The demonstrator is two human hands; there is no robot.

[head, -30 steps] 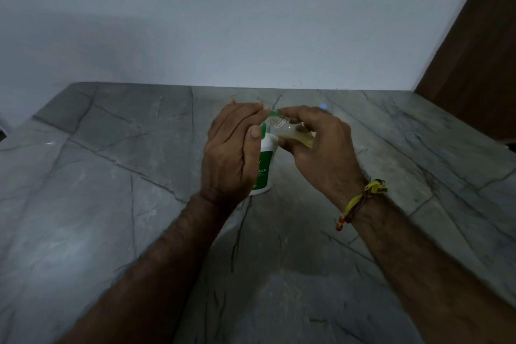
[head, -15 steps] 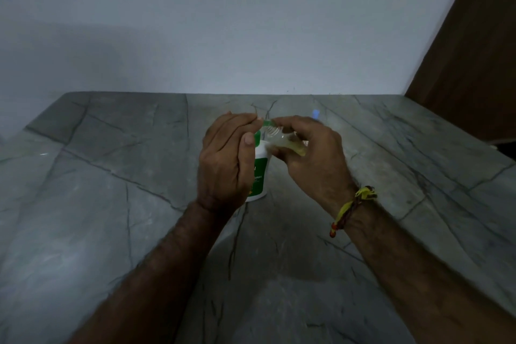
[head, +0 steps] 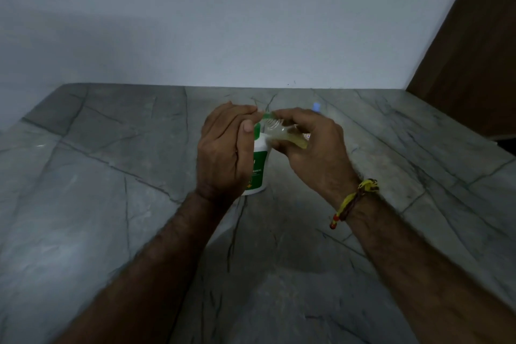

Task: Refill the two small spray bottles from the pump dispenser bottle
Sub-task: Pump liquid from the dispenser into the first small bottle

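Since the frame one second back, the hands and bottles have held the same pose near the centre of the frame; only the head camera has shifted slightly. The judgement is that pumping into the first spray bottle continues and no transfer step has finished.

The pump bottle (head: 258,173) (white body, green label) stands upright on the grey tabletop (head: 111,204) at centre frame. The left hand (head: 226,151) covers its top, with the fingers (head: 237,112) extended and pressed together over the pump head, thumb alongside. The right hand (head: 312,145) grips a small clear spray bottle (head: 284,137), fingers curled round it, holding it tilted with its open neck at the green nozzle (head: 266,114). Yellowish liquid shows in its lower part, so the fill is judged partial.

Hidden or unclear items:
- The pump head is covered by the left hand; how far it is depressed cannot be told.
- A small pale blue object (head: 316,107) shows just behind the right hand; it may belong to the second spray bottle, but most of it is hidden.
- The label text is largely covered.
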